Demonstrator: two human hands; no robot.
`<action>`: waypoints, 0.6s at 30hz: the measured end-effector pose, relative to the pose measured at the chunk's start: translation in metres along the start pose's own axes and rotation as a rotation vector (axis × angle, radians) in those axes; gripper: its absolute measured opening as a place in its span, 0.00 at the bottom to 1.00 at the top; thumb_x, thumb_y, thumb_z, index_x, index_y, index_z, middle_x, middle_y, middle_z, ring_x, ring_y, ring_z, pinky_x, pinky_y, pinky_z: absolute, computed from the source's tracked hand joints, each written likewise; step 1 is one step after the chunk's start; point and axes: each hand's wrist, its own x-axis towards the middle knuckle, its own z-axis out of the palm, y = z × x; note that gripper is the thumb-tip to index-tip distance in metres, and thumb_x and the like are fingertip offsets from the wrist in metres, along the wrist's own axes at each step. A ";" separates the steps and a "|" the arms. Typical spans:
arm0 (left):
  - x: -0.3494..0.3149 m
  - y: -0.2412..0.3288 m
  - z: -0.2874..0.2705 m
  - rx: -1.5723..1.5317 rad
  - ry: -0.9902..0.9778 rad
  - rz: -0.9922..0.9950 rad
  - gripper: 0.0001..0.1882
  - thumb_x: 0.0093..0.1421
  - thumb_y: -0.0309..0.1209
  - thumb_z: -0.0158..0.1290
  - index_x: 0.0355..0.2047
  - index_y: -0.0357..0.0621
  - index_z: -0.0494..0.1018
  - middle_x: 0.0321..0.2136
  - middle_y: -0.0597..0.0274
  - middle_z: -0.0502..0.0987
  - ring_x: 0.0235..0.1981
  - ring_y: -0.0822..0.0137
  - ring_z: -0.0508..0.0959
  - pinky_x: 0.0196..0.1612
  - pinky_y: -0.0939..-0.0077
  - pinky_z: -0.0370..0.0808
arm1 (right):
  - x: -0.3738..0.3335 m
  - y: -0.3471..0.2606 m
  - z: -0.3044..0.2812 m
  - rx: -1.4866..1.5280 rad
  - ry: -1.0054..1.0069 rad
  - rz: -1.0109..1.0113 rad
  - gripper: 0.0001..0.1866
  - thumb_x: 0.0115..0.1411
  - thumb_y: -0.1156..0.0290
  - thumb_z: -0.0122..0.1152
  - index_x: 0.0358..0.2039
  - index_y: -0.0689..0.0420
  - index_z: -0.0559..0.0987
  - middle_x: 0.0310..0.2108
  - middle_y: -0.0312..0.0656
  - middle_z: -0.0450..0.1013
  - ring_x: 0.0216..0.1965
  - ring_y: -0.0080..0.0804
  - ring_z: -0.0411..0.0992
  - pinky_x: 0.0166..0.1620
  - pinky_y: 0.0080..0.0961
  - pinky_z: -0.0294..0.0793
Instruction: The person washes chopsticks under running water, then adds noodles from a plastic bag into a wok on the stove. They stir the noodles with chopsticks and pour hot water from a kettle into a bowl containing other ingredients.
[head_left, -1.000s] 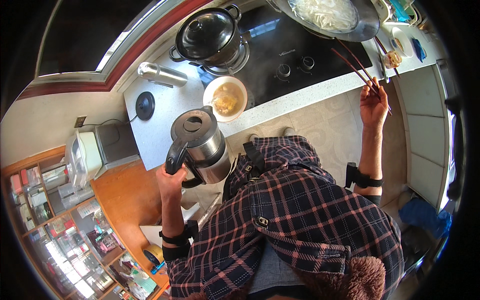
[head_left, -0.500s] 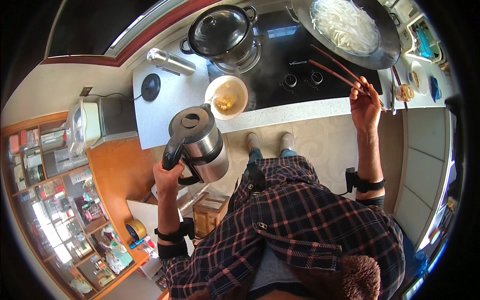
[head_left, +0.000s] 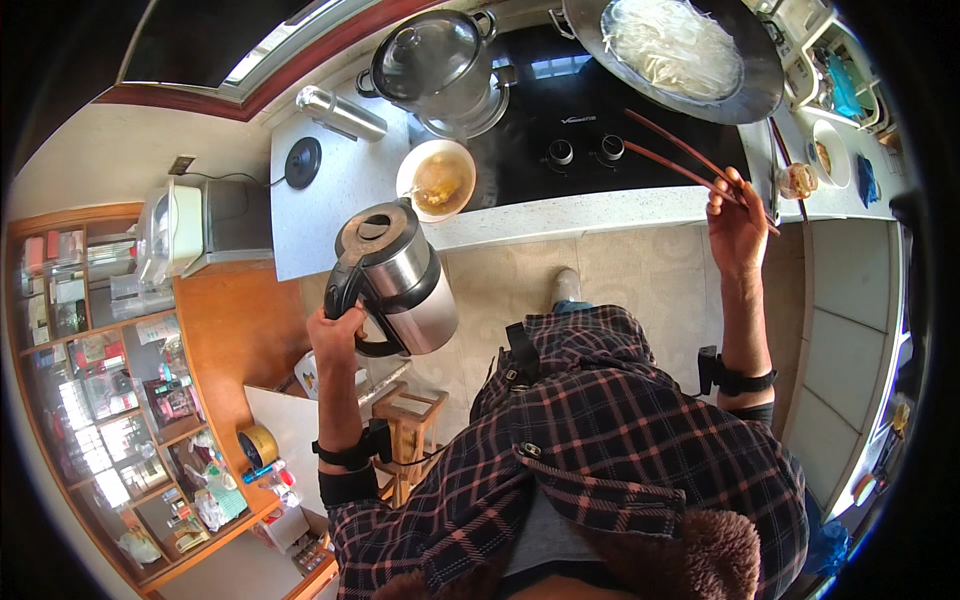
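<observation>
My left hand (head_left: pixel 335 328) is closed round the black handle of a steel kettle (head_left: pixel 425 305). The kettle tilts so that its spout meets the near-left rim of a white bowl (head_left: pixel 408 168) on the counter. Inside the bowl are brownish liquid and yellow bits; a pale streak lies by the spout, and I cannot tell if it is poured water. At the right, my right hand (head_left: pixel 737 225) grips a pair of reddish-brown chopsticks (head_left: pixel 668 165), their tips apart over the black hob. Beyond them, a wok (head_left: pixel 765 85) holds a heap of pale, thin shreds (head_left: pixel 675 50).
A lidded black pot (head_left: pixel 430 70) stands on the hob's left burner. Left of it are a steel cylinder (head_left: pixel 340 113) and a black kettle base (head_left: pixel 303 162). A jar (head_left: pixel 797 180) and a white bowl (head_left: pixel 838 150) stand far right. A wooden stool (head_left: pixel 410 405) is below the kettle.
The view has shifted slightly, and one of my feet has gone out of sight. Liquid covers more of the yellow bits in the bowl. Both hands keep their grips.
</observation>
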 end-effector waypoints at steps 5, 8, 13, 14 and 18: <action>-0.021 -0.029 0.013 -0.114 0.056 0.134 0.04 0.46 0.20 0.50 0.25 0.38 0.72 0.18 0.68 0.70 0.16 0.77 0.67 0.22 0.82 0.66 | -0.049 -0.036 -0.041 0.024 0.080 -0.066 0.18 0.63 0.62 0.49 0.45 0.64 0.73 0.34 0.43 0.72 0.33 0.29 0.70 0.37 0.20 0.69; -0.040 -0.045 0.025 -0.209 0.122 0.199 0.05 0.46 0.21 0.50 0.26 0.38 0.73 0.19 0.67 0.70 0.17 0.76 0.68 0.22 0.81 0.66 | -0.079 -0.064 -0.057 0.017 0.077 -0.084 0.17 0.64 0.63 0.48 0.45 0.64 0.73 0.34 0.43 0.72 0.32 0.29 0.70 0.35 0.19 0.69; -0.071 -0.052 0.045 -0.234 0.173 0.245 0.05 0.46 0.22 0.52 0.26 0.38 0.73 0.20 0.66 0.71 0.19 0.75 0.69 0.22 0.80 0.66 | -0.121 -0.115 -0.075 0.009 0.005 -0.131 0.16 0.64 0.65 0.48 0.44 0.65 0.73 0.35 0.45 0.73 0.35 0.30 0.73 0.38 0.22 0.74; -0.079 -0.052 0.048 -0.199 0.178 0.246 0.05 0.46 0.22 0.52 0.26 0.37 0.73 0.20 0.66 0.71 0.19 0.75 0.69 0.23 0.80 0.66 | -0.130 -0.127 -0.079 0.026 -0.057 -0.139 0.16 0.64 0.66 0.48 0.45 0.65 0.73 0.35 0.45 0.73 0.35 0.30 0.73 0.39 0.22 0.75; -0.105 -0.043 0.071 -0.093 0.085 0.259 0.07 0.46 0.24 0.53 0.28 0.37 0.73 0.23 0.65 0.73 0.20 0.74 0.70 0.24 0.80 0.67 | -0.152 -0.161 -0.104 0.015 0.066 -0.195 0.15 0.62 0.65 0.49 0.42 0.64 0.73 0.32 0.44 0.72 0.29 0.30 0.70 0.32 0.21 0.71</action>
